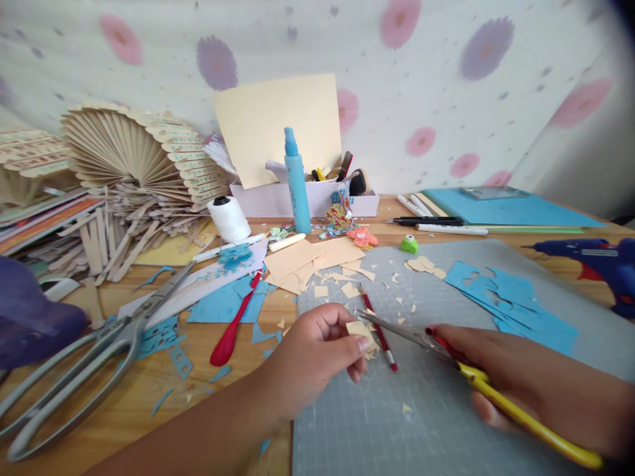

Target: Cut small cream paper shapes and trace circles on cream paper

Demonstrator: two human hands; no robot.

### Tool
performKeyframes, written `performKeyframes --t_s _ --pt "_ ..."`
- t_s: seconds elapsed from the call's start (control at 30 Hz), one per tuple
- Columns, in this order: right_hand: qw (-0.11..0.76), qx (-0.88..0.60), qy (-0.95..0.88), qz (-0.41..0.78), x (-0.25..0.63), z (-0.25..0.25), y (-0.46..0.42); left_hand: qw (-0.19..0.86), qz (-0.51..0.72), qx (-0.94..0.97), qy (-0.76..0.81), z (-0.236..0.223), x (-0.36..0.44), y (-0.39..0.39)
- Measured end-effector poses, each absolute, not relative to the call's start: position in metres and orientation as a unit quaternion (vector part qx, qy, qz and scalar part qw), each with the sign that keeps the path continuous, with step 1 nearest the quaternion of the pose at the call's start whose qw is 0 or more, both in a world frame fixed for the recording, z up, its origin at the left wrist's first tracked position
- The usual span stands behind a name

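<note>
Flowered backdrop [317, 39] up top; lower centre, the left hand [317, 350] pinches paper [359, 330]; lower right, the right hand [520, 373] grips scissors [407, 332].

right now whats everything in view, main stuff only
Paper piece: one, cream, left hand
Small scissors: one, yellow-red, right hand
Mat: one, grey, right
Pencil: one, red, mat
Discs: several, cream, mat
Cut sheets: several, blue, mat
Glue gun: one, blue, right edge
Pens: several, black-white, back right
Bottle: one, blue, back centre
Box: one, white, back centre
Card: one, cream, standing by box
Spool: one, white, back
Stick fan: one, wooden, back left
Large scissors: one, grey, left
Spatula-like tool: one, red, left of mat
Scraps: many, cream and blue, scattered
Table: one, brown, beneath
Left hand: one, bare, centre
Right hand: one, bare, right
</note>
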State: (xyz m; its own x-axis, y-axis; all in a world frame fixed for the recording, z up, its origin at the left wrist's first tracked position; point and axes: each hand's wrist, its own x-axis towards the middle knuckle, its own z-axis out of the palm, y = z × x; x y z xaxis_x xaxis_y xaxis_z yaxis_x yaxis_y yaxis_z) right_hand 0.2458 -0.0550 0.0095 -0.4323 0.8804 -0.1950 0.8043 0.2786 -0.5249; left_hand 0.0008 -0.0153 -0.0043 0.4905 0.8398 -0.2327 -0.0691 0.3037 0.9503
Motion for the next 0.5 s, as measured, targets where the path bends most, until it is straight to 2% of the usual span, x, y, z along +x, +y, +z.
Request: performKeyframes --t_s 0.1,0.5 --pt "0.034 -0.525 -0.789 0.319 0.2501 0.0083 -0.0569 0.71 0.318 0.498 0.384 -0.0048 0.0003 -0.0139" --pt "0.046 -0.516 -0.774 0.365 0.245 0.0097 -0.0537 0.716 0.284 0.513 0.379 -0.0023 -0.0011 -0.0135"
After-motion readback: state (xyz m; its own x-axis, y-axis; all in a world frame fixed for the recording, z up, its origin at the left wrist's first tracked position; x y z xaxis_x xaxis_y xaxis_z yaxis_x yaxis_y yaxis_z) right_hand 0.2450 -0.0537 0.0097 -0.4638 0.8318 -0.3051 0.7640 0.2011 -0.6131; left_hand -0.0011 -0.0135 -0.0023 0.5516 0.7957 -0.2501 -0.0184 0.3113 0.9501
